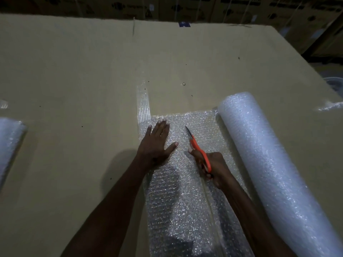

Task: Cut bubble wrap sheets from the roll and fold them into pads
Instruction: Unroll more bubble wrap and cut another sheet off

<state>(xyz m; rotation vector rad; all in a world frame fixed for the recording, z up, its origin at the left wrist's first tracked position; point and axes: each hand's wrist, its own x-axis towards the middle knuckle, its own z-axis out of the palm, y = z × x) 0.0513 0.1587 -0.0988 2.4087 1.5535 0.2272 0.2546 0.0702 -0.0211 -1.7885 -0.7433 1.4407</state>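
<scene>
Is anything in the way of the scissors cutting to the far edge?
Nothing visible. The scissors in the right hand point along bare bubble wrap to its far edge. The left hand presses flat off to the side; the roll lies on the other side.

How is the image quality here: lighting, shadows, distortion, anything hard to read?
Head view: dim overall, background boxes nearly black; the bubble wrap roll glares white; both arms shadow the unrolled sheet; wide-angle bending curves the cardboard surface edges; left hand, right hand and orange scissors stay readable.
</scene>
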